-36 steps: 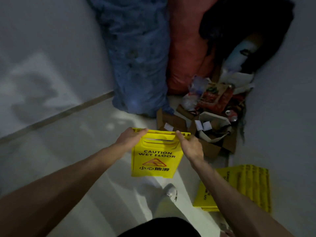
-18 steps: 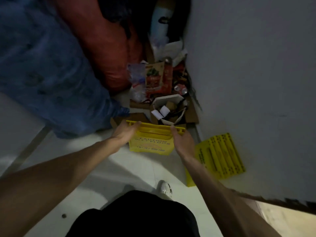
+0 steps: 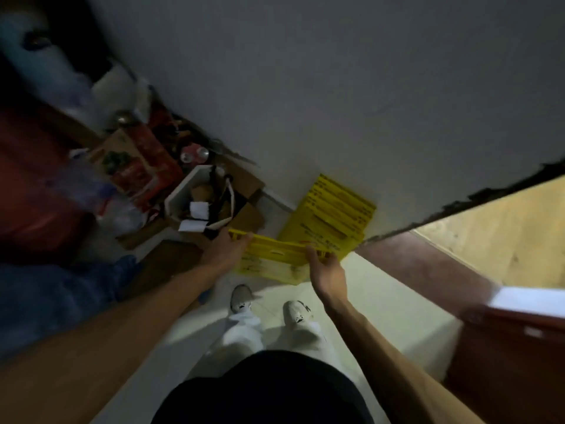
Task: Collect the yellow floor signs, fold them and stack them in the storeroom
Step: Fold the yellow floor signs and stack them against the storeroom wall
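I hold a folded yellow floor sign by its top edge, low over the pale floor in front of my feet. My left hand grips its left top corner and my right hand grips its right top corner. Just beyond it, a stack of folded yellow signs leans against the base of the white wall. The held sign's right end overlaps the stack's lower edge in the view. Whether they touch I cannot tell.
A heap of cardboard, a white box, cans and bags fills the corner at left. A blue sack and a red sack lie further left. A dark red door stands open at right.
The view has swung right and down. Both hands have carried the sign right and lowered it toward the leaning stack by the wall. The doorway has come into view.
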Motion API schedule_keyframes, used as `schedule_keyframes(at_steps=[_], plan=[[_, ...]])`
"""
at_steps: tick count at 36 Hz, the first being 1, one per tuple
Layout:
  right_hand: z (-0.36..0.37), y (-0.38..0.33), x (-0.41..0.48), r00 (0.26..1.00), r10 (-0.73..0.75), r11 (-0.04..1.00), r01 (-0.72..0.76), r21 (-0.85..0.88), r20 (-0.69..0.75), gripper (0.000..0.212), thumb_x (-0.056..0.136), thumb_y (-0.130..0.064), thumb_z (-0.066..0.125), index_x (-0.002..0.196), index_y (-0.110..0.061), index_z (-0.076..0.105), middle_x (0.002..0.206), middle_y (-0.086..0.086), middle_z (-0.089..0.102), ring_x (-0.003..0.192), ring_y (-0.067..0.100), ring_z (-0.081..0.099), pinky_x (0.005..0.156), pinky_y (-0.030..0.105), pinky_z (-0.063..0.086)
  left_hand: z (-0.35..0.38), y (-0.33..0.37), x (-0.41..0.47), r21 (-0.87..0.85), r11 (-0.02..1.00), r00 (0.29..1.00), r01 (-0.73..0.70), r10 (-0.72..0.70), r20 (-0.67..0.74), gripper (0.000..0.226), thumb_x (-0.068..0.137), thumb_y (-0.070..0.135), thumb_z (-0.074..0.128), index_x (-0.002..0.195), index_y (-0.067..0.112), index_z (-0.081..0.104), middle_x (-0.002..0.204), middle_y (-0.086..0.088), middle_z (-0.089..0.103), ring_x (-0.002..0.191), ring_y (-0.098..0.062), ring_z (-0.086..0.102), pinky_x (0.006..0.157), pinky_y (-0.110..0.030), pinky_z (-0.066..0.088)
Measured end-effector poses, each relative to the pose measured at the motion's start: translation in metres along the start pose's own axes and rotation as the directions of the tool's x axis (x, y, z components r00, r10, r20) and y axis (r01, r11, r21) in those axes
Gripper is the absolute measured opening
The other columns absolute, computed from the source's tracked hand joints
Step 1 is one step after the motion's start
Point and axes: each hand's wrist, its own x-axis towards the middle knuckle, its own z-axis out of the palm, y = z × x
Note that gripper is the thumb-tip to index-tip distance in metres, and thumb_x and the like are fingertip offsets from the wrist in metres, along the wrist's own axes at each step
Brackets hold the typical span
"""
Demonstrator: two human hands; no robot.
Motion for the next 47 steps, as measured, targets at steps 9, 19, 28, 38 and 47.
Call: schedule_keyframes(at_steps=[9, 19, 28, 38, 47], plan=[[0.018, 0.061, 0.037, 0.946, 0.278, 0.958, -0.260, 0.123, -0.166, 0.053, 0.098, -0.050, 0.041, 0.123, -0.005, 0.051, 0.123, 0.020, 0.063, 0.111, 0.039, 0.059, 0.078, 0.034, 0.039, 0.057, 0.015, 0.060, 0.199, 0.974, 0.977, -0.108, 0.067, 0.203, 0.058, 0.097, 0.034, 0.049, 0.146, 0.008, 0.031, 0.148, -0.010, 0.039, 0.133, -0.031, 0.041, 0.102, -0.037, 0.036], [0.034, 0.116, 0.099, 0.945, 0.270, 0.960, -0.250, 0.128, -0.184, 0.049, 0.101, -0.046, 0.038, 0.128, -0.006, 0.047, 0.126, 0.019, 0.062, 0.111, 0.036, 0.059, 0.078, 0.030, 0.036, 0.124, 0.003, 0.133, 0.222, 0.969, 0.976, -0.110, 0.063, 0.209, 0.057, 0.097, 0.027, 0.051, 0.147, 0.009, 0.031, 0.148, -0.012, 0.042, 0.134, -0.031, 0.041, 0.105, -0.036, 0.033], [0.036, 0.142, 0.162, 0.945, 0.274, 0.961, -0.265, 0.072, -0.178, 0.051, 0.104, -0.042, 0.030, 0.125, -0.001, 0.052, 0.127, 0.026, 0.060, 0.115, 0.040, 0.055, 0.077, 0.033, 0.032, 0.163, 0.005, 0.201, 0.264, 0.959, 0.986, -0.104, 0.064, 0.156, 0.049, 0.093, 0.030, 0.058, 0.130, 0.001, 0.049, 0.132, -0.021, 0.056, 0.121, -0.036, 0.052, 0.098, -0.042, 0.041], [0.018, 0.122, 0.204, 0.958, 0.156, 0.987, -0.145, 0.063, -0.240, 0.038, 0.105, -0.035, 0.032, 0.087, -0.011, 0.055, 0.104, 0.020, 0.066, 0.093, 0.037, 0.057, 0.072, 0.032, 0.033, 0.167, 0.025, 0.220, 0.254, 0.955, 0.984, -0.150, 0.118, 0.137, 0.051, 0.096, 0.041, 0.049, 0.138, 0.012, 0.043, 0.141, -0.010, 0.049, 0.126, -0.029, 0.049, 0.084, -0.030, 0.036], [0.011, 0.121, 0.220, 0.920, 0.223, 0.972, -0.183, 0.151, -0.321, 0.050, 0.105, -0.035, 0.031, 0.105, 0.002, 0.064, 0.111, 0.023, 0.066, 0.096, 0.037, 0.058, 0.073, 0.032, 0.034, 0.166, 0.043, 0.223, 0.270, 0.930, 0.954, -0.249, 0.188, 0.234, 0.045, 0.099, 0.039, 0.041, 0.135, 0.013, 0.049, 0.137, -0.009, 0.054, 0.123, -0.030, 0.051, 0.091, -0.031, 0.039]])
